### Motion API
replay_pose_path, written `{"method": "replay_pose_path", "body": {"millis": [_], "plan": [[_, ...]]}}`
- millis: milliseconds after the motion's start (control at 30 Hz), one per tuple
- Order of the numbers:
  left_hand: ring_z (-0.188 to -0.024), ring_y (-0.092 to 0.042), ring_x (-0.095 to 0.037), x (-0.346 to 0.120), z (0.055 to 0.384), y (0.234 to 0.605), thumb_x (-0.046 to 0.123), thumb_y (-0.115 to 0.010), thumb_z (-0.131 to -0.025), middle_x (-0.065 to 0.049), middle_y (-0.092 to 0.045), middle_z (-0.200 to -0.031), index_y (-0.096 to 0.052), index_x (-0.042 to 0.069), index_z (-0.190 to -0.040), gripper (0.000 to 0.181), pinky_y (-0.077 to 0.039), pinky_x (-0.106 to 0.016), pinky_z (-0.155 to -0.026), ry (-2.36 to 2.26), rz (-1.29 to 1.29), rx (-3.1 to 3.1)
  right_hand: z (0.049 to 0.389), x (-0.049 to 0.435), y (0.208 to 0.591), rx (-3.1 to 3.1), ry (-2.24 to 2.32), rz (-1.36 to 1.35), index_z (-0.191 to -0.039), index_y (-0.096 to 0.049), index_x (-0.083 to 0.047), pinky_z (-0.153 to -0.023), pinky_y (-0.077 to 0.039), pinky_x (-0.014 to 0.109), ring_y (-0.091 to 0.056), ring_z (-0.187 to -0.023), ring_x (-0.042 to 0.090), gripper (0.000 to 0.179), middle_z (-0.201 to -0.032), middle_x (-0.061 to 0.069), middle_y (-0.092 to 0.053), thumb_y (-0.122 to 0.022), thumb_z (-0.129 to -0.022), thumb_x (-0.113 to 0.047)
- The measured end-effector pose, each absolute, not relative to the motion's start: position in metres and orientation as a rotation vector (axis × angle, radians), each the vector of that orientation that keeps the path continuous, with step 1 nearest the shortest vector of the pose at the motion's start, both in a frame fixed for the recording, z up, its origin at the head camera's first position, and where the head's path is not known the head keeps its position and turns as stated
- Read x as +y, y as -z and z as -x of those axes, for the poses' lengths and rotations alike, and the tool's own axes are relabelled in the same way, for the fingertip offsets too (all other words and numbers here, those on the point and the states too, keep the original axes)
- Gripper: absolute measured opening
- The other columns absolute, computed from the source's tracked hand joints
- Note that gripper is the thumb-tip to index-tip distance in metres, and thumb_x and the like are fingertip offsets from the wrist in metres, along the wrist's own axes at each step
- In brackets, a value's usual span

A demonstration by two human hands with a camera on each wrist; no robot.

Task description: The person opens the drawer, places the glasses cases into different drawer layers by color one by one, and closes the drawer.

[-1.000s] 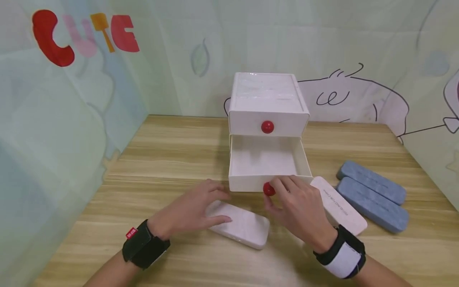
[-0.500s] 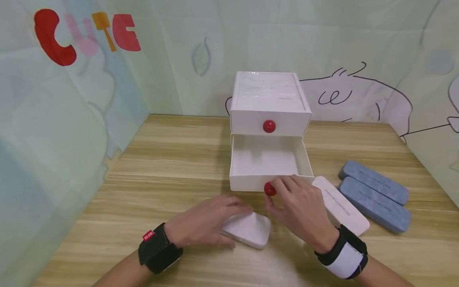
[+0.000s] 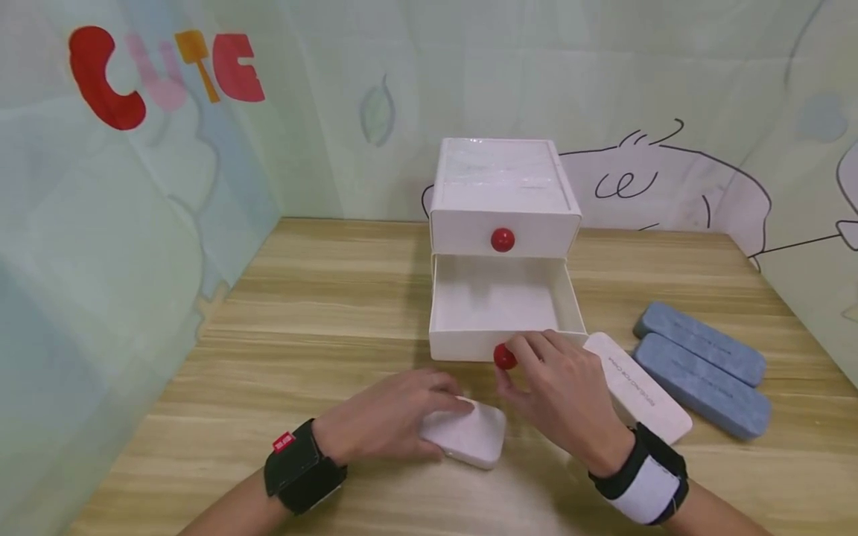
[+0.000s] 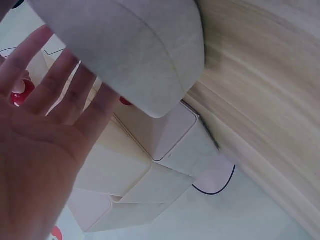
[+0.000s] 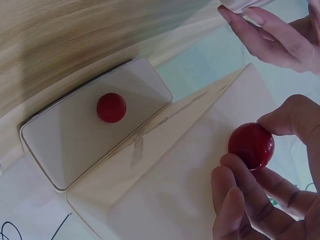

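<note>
A white two-drawer box (image 3: 506, 175) stands at the back of the table, its lower drawer (image 3: 465, 345) pulled out, with a bare floor inside. My right hand (image 3: 566, 398) pinches the lower drawer's red knob (image 5: 251, 146) between thumb and fingers. In front of the drawer lies a white glasses case (image 3: 479, 433) with rounded corners. My left hand (image 3: 389, 418) grips the case's left end, fingers over the far side and thumb at the near side. In the left wrist view a seam runs along the case (image 4: 135, 55); the palm covers part of it in the head view.
A second white case (image 3: 637, 387) with printed lettering lies right of the drawer, partly behind my right hand. Beside it are two blue cases (image 3: 704, 383), side by side. The upper drawer (image 3: 462, 232) is closed. Printed cloth walls (image 3: 335, 112) surround the table.
My left hand has moved right and closed round the end of the white glasses case. The right hand has stayed on the knob, and the drawer has not moved.
</note>
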State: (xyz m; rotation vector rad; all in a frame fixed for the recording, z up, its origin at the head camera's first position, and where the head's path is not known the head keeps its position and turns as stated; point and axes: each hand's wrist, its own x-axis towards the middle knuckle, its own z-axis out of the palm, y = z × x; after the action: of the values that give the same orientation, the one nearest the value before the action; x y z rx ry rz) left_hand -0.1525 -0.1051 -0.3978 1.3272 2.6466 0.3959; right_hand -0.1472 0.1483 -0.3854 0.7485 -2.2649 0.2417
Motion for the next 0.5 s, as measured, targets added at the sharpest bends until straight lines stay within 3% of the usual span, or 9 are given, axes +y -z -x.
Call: {"method": "replay_pose_path", "body": {"millis": [500], "plan": [[-0.113,-0.061,-0.012,-0.115,0.144,0.38,0.043,-0.085,-0.08,0.001,-0.065,-0.127,-0.072,0.024,-0.129,0.054,-0.054,-0.029,-0.098,-0.364,-1.398,2.74,0.147,0.149,0.385,-2.266,-0.247,-0.746,-0.088,-0.063,-0.014,-0.051,-0.054,0.032,-0.066,-0.069,0.019,0.022,-0.078,-0.001,-0.069,-0.079,-0.079,-0.025]]}}
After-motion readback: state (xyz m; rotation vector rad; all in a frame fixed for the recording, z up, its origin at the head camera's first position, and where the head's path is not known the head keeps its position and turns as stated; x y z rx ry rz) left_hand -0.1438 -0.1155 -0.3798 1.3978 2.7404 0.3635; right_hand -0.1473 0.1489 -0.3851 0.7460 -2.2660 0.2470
